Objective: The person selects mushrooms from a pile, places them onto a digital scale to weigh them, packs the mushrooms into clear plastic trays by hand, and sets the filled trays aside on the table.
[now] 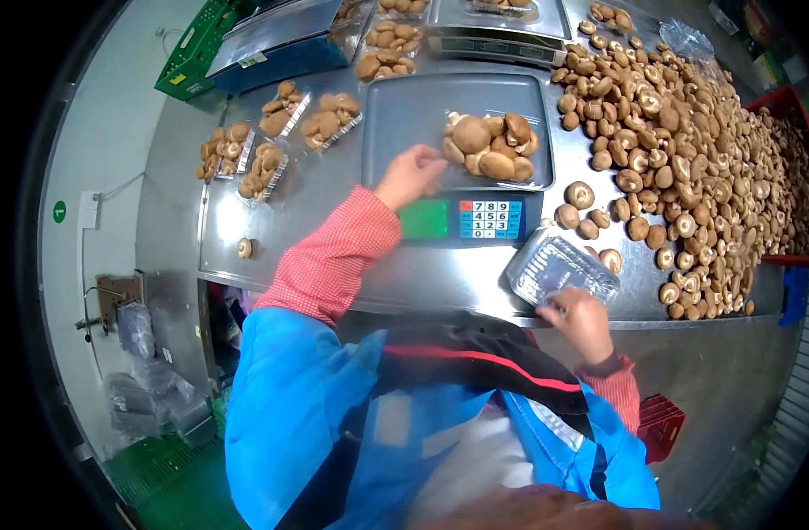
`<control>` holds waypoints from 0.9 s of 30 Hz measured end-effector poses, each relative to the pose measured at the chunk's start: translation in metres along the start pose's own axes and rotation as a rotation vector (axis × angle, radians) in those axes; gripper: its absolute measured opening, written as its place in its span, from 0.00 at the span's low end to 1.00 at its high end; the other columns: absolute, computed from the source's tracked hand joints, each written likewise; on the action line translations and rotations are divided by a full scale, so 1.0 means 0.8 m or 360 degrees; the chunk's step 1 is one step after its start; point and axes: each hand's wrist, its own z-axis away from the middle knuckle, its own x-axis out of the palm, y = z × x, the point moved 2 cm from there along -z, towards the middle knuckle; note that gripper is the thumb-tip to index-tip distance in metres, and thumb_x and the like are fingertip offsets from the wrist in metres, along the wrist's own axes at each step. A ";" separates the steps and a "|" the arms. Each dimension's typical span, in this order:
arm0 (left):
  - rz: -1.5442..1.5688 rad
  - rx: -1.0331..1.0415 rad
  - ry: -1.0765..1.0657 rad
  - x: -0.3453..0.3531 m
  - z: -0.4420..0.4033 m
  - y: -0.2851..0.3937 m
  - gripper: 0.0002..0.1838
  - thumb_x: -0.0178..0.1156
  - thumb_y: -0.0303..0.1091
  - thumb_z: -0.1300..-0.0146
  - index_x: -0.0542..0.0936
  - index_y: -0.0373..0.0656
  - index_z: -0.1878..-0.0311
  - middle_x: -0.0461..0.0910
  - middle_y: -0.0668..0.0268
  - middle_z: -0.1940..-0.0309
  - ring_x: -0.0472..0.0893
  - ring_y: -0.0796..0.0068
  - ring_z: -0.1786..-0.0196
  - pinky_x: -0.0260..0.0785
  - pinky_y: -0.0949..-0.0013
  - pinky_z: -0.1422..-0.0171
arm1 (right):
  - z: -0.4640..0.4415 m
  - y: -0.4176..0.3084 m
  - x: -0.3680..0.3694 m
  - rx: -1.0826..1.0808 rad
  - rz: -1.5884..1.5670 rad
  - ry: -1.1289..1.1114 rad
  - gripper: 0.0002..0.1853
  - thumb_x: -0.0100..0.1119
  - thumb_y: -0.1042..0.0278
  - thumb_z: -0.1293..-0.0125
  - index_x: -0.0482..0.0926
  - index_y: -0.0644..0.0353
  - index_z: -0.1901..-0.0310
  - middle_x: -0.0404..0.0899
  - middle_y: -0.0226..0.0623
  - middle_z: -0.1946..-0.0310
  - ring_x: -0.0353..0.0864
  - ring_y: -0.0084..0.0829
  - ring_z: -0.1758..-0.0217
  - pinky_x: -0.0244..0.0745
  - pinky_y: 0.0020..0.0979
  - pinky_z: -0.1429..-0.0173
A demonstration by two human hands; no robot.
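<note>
My left hand hovers over the left part of the grey weighing pan, fingers loosely bent and apart, with nothing visible in them. Just right of it, a heap of brown shiitake mushrooms sits on the pan; a clear plastic edge shows around the heap. Below the pan are the scale's lit green display and number keypad. At the table's front edge, my right hand grips the near side of a clear plastic tray. A few loose mushrooms lie just beyond that tray.
A large pile of shiitake mushrooms covers the right side of the steel table, against a red crate. Filled clear packs stand at the left. Another scale and a green crate are at the back.
</note>
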 end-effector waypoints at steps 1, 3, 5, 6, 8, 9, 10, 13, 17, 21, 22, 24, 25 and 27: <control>0.0207 -0.0047 -0.0004 0.007 0.002 0.007 0.14 0.58 0.30 0.32 0.71 0.35 0.47 0.76 0.62 0.59 0.82 0.74 0.65 0.79 0.75 0.63 | 0.010 -0.004 0.006 -0.0017 0.0019 -0.0049 0.06 0.66 0.66 0.44 0.81 0.57 0.68 0.77 0.38 0.73 0.79 0.42 0.67 0.74 0.40 0.65; 0.0534 -0.0118 0.0048 0.014 -0.005 0.004 0.10 0.57 0.27 0.32 0.70 0.35 0.51 0.75 0.60 0.58 0.83 0.68 0.63 0.82 0.70 0.59 | 0.012 -0.013 0.008 -0.0090 0.0114 0.0049 0.05 0.64 0.68 0.44 0.79 0.57 0.70 0.75 0.37 0.73 0.78 0.41 0.67 0.74 0.40 0.66; 0.0749 -0.0161 0.0084 0.010 -0.009 0.004 0.08 0.56 0.25 0.32 0.69 0.36 0.55 0.73 0.58 0.57 0.83 0.64 0.61 0.83 0.66 0.56 | 0.011 -0.022 0.009 -0.0157 0.0224 0.0086 0.05 0.62 0.71 0.45 0.76 0.58 0.72 0.73 0.37 0.74 0.77 0.40 0.68 0.73 0.39 0.67; 0.0803 -0.0173 0.0095 0.005 -0.010 0.006 0.07 0.55 0.24 0.32 0.68 0.36 0.56 0.73 0.58 0.56 0.83 0.62 0.60 0.83 0.64 0.55 | 0.011 -0.028 0.006 -0.0187 0.0287 0.0070 0.05 0.61 0.73 0.45 0.74 0.58 0.73 0.73 0.37 0.74 0.77 0.40 0.68 0.73 0.39 0.67; 0.0907 -0.0177 0.0127 -0.009 -0.014 0.005 0.06 0.54 0.23 0.32 0.67 0.37 0.57 0.72 0.58 0.57 0.83 0.60 0.59 0.83 0.62 0.53 | 0.012 -0.034 0.010 -0.0290 0.0464 0.0052 0.07 0.59 0.77 0.49 0.69 0.57 0.75 0.70 0.37 0.75 0.75 0.38 0.70 0.73 0.38 0.69; 0.0951 -0.0166 0.0148 -0.022 -0.018 0.002 0.06 0.54 0.22 0.32 0.67 0.38 0.57 0.73 0.58 0.57 0.83 0.59 0.58 0.83 0.61 0.53 | 0.013 -0.033 0.014 -0.0292 0.0496 0.0040 0.07 0.58 0.77 0.50 0.69 0.57 0.74 0.70 0.37 0.75 0.75 0.38 0.70 0.73 0.38 0.69; 0.0995 -0.0152 0.0173 -0.037 -0.023 0.000 0.06 0.54 0.22 0.32 0.67 0.38 0.57 0.73 0.58 0.58 0.83 0.59 0.58 0.83 0.61 0.52 | 0.014 -0.031 0.016 -0.0296 0.0528 0.0029 0.07 0.58 0.77 0.50 0.69 0.57 0.74 0.70 0.37 0.75 0.75 0.38 0.70 0.73 0.38 0.69; 0.1141 0.0003 0.0325 -0.103 -0.054 0.000 0.07 0.54 0.21 0.33 0.66 0.38 0.56 0.73 0.59 0.60 0.83 0.58 0.58 0.83 0.59 0.51 | 0.012 -0.027 0.022 -0.0286 0.0576 0.0058 0.08 0.58 0.77 0.51 0.68 0.57 0.74 0.69 0.37 0.75 0.75 0.39 0.70 0.73 0.38 0.71; 0.1244 0.0400 0.0645 -0.225 -0.125 0.010 0.11 0.51 0.14 0.39 0.69 0.35 0.78 0.72 0.63 0.73 0.83 0.62 0.65 0.85 0.62 0.55 | 0.012 -0.034 0.014 -0.0245 0.0580 0.0187 0.09 0.60 0.76 0.50 0.67 0.57 0.74 0.68 0.38 0.75 0.73 0.40 0.71 0.70 0.40 0.73; 0.1253 0.0620 0.0985 -0.334 -0.197 0.022 0.10 0.51 0.14 0.40 0.71 0.30 0.78 0.73 0.61 0.74 0.84 0.58 0.65 0.85 0.61 0.57 | 0.001 -0.077 -0.022 -0.0098 0.0748 0.0635 0.10 0.61 0.78 0.54 0.70 0.58 0.70 0.68 0.38 0.75 0.72 0.41 0.73 0.69 0.40 0.73; 0.1261 0.0653 0.1028 -0.353 -0.212 0.028 0.05 0.51 0.17 0.39 0.68 0.32 0.71 0.72 0.59 0.70 0.83 0.57 0.62 0.84 0.60 0.56 | -0.003 -0.080 -0.026 -0.0059 0.0744 0.0712 0.11 0.61 0.79 0.55 0.71 0.58 0.69 0.69 0.38 0.75 0.73 0.42 0.73 0.69 0.40 0.73; 0.1379 0.0633 0.1122 -0.378 -0.239 0.033 0.09 0.53 0.23 0.37 0.64 0.37 0.58 0.72 0.57 0.61 0.82 0.54 0.58 0.83 0.57 0.54 | -0.009 -0.085 -0.031 0.0000 0.0740 0.0828 0.12 0.60 0.82 0.56 0.72 0.58 0.68 0.70 0.39 0.74 0.74 0.43 0.73 0.69 0.39 0.73; 0.1473 0.0581 0.1172 -0.386 -0.251 0.034 0.14 0.54 0.25 0.36 0.61 0.39 0.51 0.72 0.55 0.56 0.82 0.52 0.55 0.82 0.56 0.53 | -0.011 -0.085 -0.029 0.0013 0.0696 0.0854 0.12 0.59 0.82 0.55 0.72 0.60 0.67 0.70 0.41 0.74 0.74 0.44 0.72 0.69 0.40 0.71; 0.1729 0.0405 0.1242 -0.388 -0.272 0.034 0.25 0.56 0.31 0.33 0.57 0.44 0.38 0.71 0.53 0.47 0.81 0.49 0.50 0.80 0.53 0.50 | -0.011 -0.082 -0.024 0.0051 0.0606 0.0892 0.10 0.57 0.82 0.53 0.71 0.62 0.66 0.70 0.44 0.72 0.74 0.47 0.70 0.69 0.42 0.68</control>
